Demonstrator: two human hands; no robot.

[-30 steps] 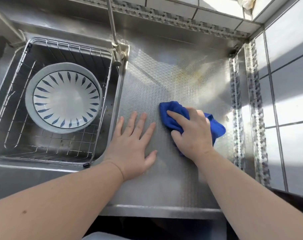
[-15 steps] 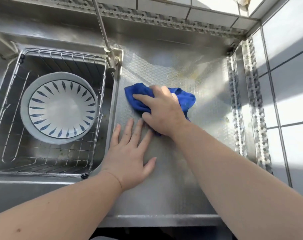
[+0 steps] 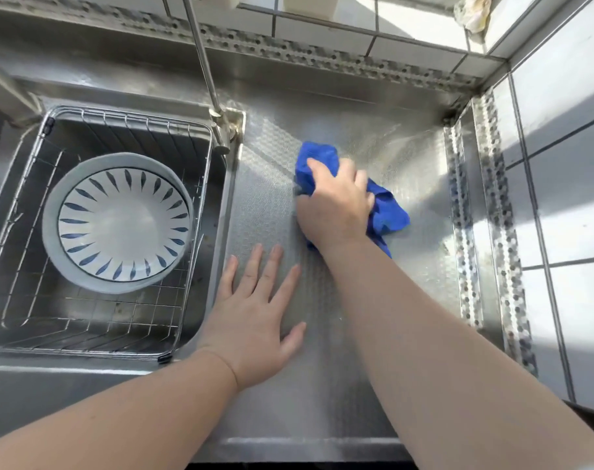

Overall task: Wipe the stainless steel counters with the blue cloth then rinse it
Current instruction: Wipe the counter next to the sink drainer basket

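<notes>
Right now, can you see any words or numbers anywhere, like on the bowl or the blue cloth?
None can be read.
The bowl shows only blue leaf marks.
The blue cloth under the right hand is plain.
The counter bears only an embossed pattern.

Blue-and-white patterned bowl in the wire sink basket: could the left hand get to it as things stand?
Probably yes. The left hand lies flat and holds nothing on the steel counter beside the sink; the blue-and-white patterned bowl sits uncovered in the wire basket.
</notes>
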